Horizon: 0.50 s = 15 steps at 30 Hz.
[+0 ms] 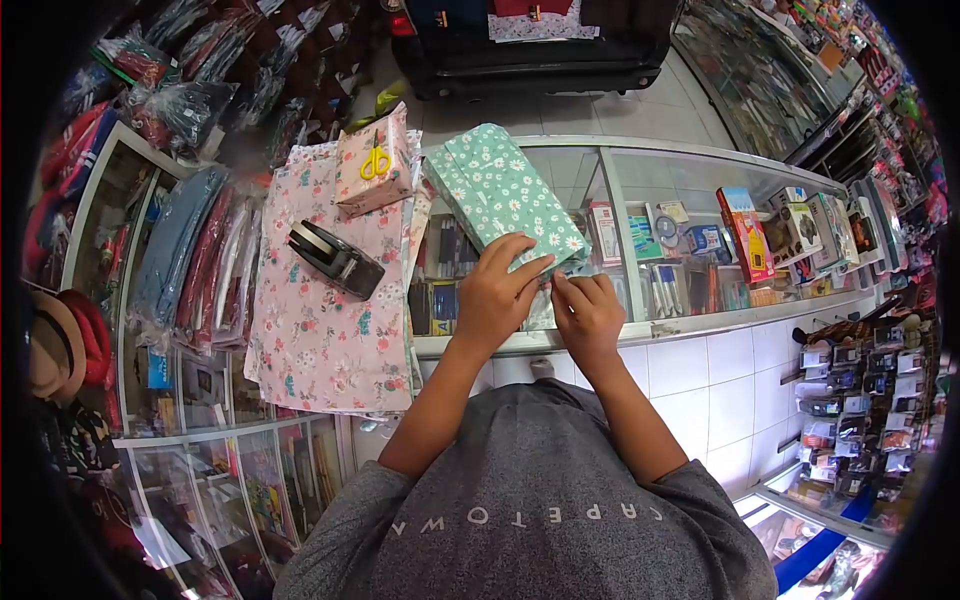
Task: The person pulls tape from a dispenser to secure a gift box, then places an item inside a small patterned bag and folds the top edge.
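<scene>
A long box wrapped in green daisy-print paper (500,185) lies at a slant on the glass counter. My left hand (497,295) grips its near end, with bent fingers over the top edge. At the near right corner my right hand (590,315) is closed in a pinch on the loose wrapping paper (572,268). To the left, a black tape dispenser (335,260) rests on pink floral wrapping sheets (330,350). Behind it stands a pink floral wrapped box (375,185) with yellow-handled scissors (375,162) on top.
The glass display counter (660,328) holds stationery and small boxes. Several boxed goods (745,235) stand at its right. Plastic-wrapped clothes (190,260) hang or stand at the left, near a hat (55,345). A dark car (535,60) is beyond the counter.
</scene>
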Motion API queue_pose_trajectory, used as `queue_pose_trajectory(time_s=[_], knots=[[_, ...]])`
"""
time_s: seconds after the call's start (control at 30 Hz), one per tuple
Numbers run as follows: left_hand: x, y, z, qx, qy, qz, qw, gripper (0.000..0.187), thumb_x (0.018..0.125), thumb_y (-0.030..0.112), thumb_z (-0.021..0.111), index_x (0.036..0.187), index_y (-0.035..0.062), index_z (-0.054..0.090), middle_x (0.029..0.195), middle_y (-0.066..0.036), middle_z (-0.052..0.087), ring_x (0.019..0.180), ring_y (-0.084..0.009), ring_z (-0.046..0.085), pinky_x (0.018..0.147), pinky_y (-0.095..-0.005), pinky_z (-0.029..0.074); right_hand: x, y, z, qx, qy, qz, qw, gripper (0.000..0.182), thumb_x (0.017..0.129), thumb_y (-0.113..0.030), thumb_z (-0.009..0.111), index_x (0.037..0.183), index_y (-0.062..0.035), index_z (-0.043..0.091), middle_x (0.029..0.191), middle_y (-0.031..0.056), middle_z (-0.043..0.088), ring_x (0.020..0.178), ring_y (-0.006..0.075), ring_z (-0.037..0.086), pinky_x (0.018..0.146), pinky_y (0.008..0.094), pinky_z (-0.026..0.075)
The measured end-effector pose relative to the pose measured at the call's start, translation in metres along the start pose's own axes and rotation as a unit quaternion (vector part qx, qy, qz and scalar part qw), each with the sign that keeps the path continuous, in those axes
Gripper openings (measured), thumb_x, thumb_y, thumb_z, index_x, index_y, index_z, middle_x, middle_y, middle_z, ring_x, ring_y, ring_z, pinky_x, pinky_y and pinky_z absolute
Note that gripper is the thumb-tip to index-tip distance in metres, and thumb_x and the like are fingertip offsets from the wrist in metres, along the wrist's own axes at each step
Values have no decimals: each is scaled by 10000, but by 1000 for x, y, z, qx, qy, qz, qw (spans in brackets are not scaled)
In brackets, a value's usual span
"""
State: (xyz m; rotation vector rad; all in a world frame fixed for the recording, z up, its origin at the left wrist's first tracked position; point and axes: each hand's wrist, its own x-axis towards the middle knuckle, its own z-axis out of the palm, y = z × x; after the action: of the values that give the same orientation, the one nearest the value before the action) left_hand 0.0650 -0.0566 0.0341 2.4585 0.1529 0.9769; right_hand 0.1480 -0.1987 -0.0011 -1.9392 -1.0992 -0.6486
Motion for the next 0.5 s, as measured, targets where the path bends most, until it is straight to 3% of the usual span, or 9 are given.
queue_pose_trajectory(time_s=[0.1,0.17,0.3,0.5], knots=[[0,0,0,0,0,0,1000,338,787,26,769,1109,128,792,1177,-86,685,1182,-307,655,928,-411,570,1,1,3,-15,5,-5,1000,173,796,-39,824,950,-95,769,807,4,671,737,199,617,579,332,502],[-1,0,1,1,0,2,1000,335,789,29,771,1109,125,791,1180,-86,684,1182,-307,655,928,-411,569,2,0,4,-11,-4,-7,1000,257,751,9,830,997,-44,780,814,46,696,712,219,615,597,342,504],[-1,0,1,4,2,5,1000,327,797,37,773,1113,120,789,1187,-85,683,1177,-306,656,925,-408,569,4,-2,5,2,-5,-9,1000,271,752,14,812,1016,-38,778,811,53,694,714,223,617,594,343,504],[-4,-1,3,-20,-10,-20,1000,360,799,37,778,1146,134,785,1224,-86,678,1213,-317,637,976,-427,550,5,0,-4,47,-55,0,997,340,724,15,721,1059,-20,772,777,68,671,691,236,616,584,349,509]])
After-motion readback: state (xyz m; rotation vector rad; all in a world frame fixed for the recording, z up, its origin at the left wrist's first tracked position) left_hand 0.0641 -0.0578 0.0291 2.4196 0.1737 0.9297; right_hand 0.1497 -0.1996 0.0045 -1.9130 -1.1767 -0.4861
